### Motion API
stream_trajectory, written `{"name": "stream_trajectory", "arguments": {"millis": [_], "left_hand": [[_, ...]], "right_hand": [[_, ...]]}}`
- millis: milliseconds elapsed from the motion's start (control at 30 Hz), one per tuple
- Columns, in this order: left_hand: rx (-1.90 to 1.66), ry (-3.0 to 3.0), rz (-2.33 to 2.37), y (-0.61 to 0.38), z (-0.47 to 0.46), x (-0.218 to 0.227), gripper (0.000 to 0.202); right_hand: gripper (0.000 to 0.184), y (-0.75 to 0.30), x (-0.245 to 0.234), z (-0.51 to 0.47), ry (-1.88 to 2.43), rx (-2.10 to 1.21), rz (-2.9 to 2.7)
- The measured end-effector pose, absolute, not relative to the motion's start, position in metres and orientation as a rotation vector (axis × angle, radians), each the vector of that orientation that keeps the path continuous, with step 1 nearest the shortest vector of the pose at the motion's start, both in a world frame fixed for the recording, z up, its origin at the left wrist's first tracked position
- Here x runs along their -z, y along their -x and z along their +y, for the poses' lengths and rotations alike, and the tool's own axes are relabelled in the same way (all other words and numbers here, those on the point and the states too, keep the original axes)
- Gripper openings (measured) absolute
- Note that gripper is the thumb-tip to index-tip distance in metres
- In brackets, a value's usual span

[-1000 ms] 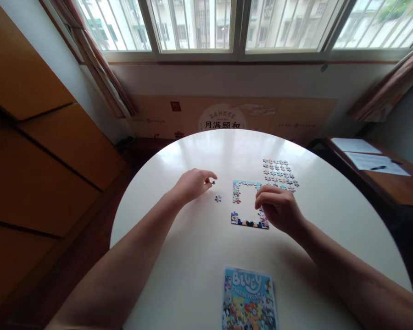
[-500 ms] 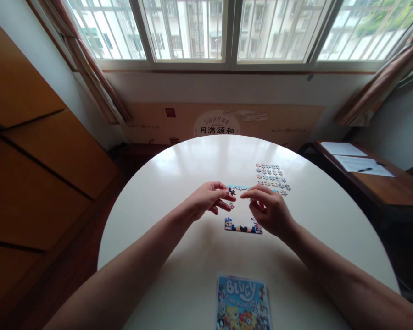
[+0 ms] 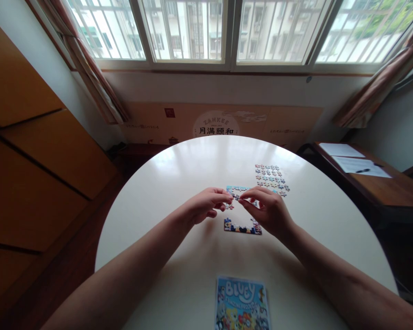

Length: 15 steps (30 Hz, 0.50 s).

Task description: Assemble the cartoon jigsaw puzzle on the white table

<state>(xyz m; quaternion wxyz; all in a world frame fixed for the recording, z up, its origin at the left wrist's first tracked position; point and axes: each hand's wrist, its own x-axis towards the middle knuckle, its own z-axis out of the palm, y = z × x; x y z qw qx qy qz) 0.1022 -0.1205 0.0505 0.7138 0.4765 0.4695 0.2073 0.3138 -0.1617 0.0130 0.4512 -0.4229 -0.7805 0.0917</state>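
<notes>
My left hand (image 3: pixel 213 202) pinches a small jigsaw piece (image 3: pixel 236 197) between its thumb and fingers. From the other side, the thumb and forefinger of my right hand (image 3: pixel 266 208) close on the same piece. Both hands are above a partly assembled jigsaw puzzle (image 3: pixel 242 230), whose border surrounds a gap showing the white tabletop. My fingers hide parts of its left and right sides. Just beyond my right hand lie several loose jigsaw pieces (image 3: pixel 268 173), spread in rows.
The round white table (image 3: pixel 151 192) carries everything. A blue "Bluey" picture card or box (image 3: pixel 241 305) lies at its near side. On the right, a brown desk (image 3: pixel 402 188) holds papers (image 3: pixel 359 166) and a dark pen-like object. A wooden cabinet (image 3: pixel 37 183) stands to the left.
My right fingertips have come left and closed on the piece in my left hand. The piece has turned from its dark side to a lighter face.
</notes>
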Motion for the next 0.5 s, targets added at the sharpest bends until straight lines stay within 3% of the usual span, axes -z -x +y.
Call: {"name": "stream_trajectory", "arguments": {"millis": [500], "left_hand": [[-0.410, -1.202, 1.084, -0.1006, -0.1164, -0.0470, 0.027]], "right_hand": [[0.011, -0.3169, -0.0076, -0.1588, 1.053, -0.222, -1.958]]}}
